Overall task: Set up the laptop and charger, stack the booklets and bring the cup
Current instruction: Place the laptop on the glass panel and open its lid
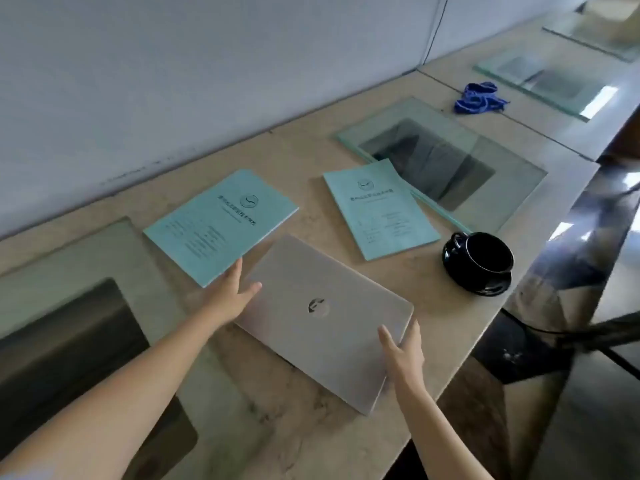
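Note:
A closed silver laptop lies at an angle on the beige counter, near its front edge. My left hand holds the laptop's left edge, thumb on the lid. My right hand holds its right front corner, thumb on top and fingers round the edge. Two teal booklets lie behind it: the left booklet beside my left hand and the right booklet partly over a glass pane. A black cup on its black saucer stands to the right. No charger is visible.
Glass panes are set into the counter at the left, behind the right booklet and further right. A blue lanyard lies at the back. A grey partition wall runs along the back. The counter's edge drops off at the right.

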Demonstrator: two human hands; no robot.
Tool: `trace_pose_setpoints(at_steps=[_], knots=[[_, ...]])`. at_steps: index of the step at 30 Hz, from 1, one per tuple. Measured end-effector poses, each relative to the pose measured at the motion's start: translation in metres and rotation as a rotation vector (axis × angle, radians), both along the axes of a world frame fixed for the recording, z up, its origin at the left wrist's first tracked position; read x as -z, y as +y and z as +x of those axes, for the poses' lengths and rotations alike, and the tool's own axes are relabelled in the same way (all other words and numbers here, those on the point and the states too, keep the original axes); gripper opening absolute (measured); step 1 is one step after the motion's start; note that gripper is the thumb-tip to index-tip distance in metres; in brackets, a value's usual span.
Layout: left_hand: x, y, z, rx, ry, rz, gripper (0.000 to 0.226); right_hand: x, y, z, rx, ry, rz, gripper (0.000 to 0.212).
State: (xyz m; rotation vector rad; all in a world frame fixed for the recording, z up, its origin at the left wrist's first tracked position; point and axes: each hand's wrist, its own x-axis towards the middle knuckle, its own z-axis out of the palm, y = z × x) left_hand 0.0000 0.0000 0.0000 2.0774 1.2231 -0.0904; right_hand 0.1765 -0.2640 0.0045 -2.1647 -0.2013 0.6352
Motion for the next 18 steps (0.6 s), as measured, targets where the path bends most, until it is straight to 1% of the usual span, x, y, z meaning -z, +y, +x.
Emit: trace_pose_setpoints(at_steps=[2,4,7,10,13,15,18], knots=[[0.007,0.008,0.012,-0.045,0.117,0.077,0.082,0.005,0.000,-0.005,0.024,0.014,-0.008,0.066],[0.014,0.012,0.019,-0.060,0.229,0.126,0.083,0.007,0.002,-0.016,-0.007,0.029,-0.052,0.068],[0.023,0.004,0.029,-0.020,0.291,0.175,0.076,0.012,0.010,-0.026,-0.029,0.074,-0.123,0.071],[0.025,0.000,0.031,-0.073,0.186,0.110,0.065,0.010,0.014,-0.025,0.032,0.137,-0.095,0.070],[0.020,0.003,0.029,-0.157,0.129,0.027,0.061,0.009,0.010,-0.020,0.142,0.205,0.009,0.067],[0.015,0.006,0.030,-0.254,0.054,-0.097,0.056,0.009,0.010,-0.019,0.227,0.248,0.045,0.063],[0.012,0.005,0.031,-0.397,-0.093,-0.319,0.050,0.008,0.015,-0.017,0.379,0.250,0.053,0.053]])
